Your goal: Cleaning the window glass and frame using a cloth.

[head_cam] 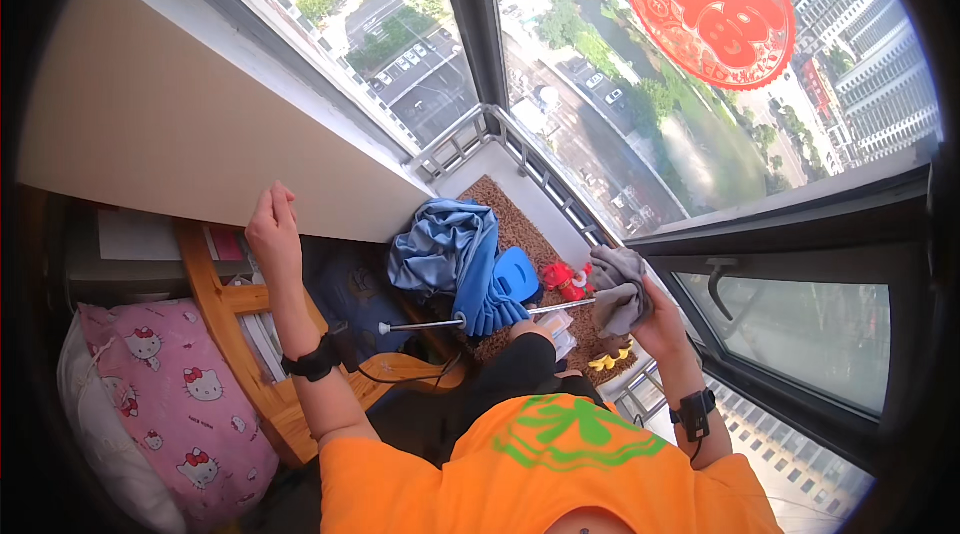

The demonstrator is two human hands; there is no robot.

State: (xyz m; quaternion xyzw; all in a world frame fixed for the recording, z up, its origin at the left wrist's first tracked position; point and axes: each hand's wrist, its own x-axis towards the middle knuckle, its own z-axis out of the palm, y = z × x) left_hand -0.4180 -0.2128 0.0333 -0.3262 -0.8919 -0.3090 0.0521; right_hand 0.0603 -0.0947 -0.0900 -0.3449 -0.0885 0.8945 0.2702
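My right hand [661, 316] is closed on a crumpled grey cloth [620, 290], at the right end of a thin metal curtain rod [560, 306]; whether the cloth wraps the rod cannot be told. Raised at the left, near the beige panel, my left hand [272, 228] has its fingers curled together, with nothing visible in them. The rod lies across my lap, its capped left end free. A blue curtain [450, 252] hangs on it by a ring and is bunched over the brown shaggy mat [510, 211].
A red plush toy [566, 280], a blue plastic thing [515, 273] and yellow pieces [611, 360] lie on the mat. Metal railing [555, 185] runs along the windows. A handled window [787, 331] is at right, a wooden shelf [244, 301] and pink cartoon-print bag [176, 391] at left.
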